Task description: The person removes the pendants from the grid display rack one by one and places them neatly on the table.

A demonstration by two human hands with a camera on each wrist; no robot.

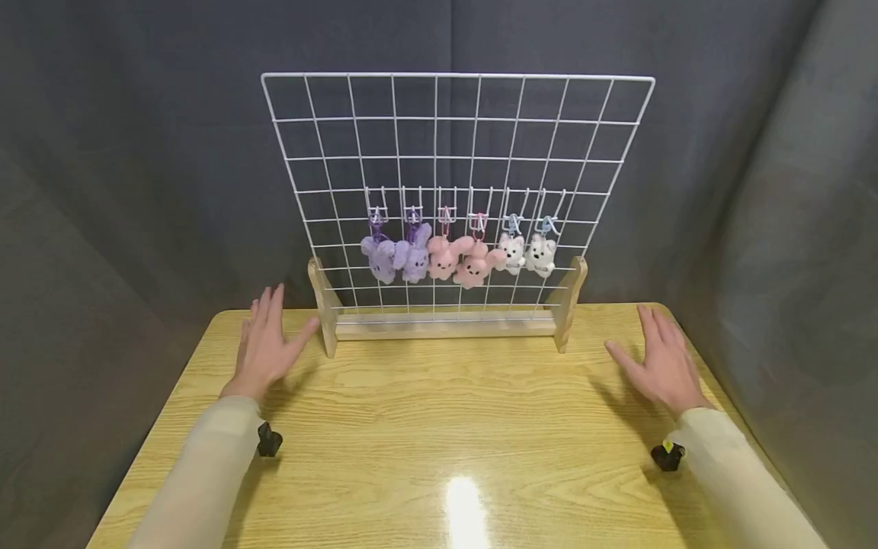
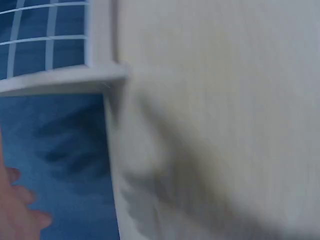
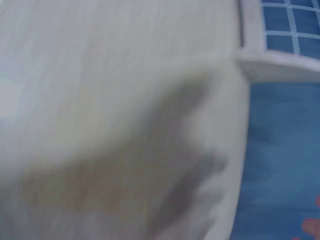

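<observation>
My left hand (image 1: 266,347) hovers over the table's left side with fingers spread, beside the rack's left wooden foot. Over the right side, my right hand (image 1: 661,364) also has its fingers extended and holds nothing. Between them, at the back, stands a white wire grid rack (image 1: 458,74). From its hooks hang plush keychains in a row: two purple bunnies (image 1: 381,261) at left, two pink bunnies (image 1: 446,258) in the middle and two white plush animals (image 1: 540,256) at right. In the wrist views only fingertips (image 2: 25,195) (image 3: 311,226) show at the edges.
The rack rests on a wooden base (image 1: 446,328) with upright feet on both ends. Grey curtains (image 1: 137,152) surround the wooden table (image 1: 439,412) at the back and sides. A bright light reflection lies near the table's front.
</observation>
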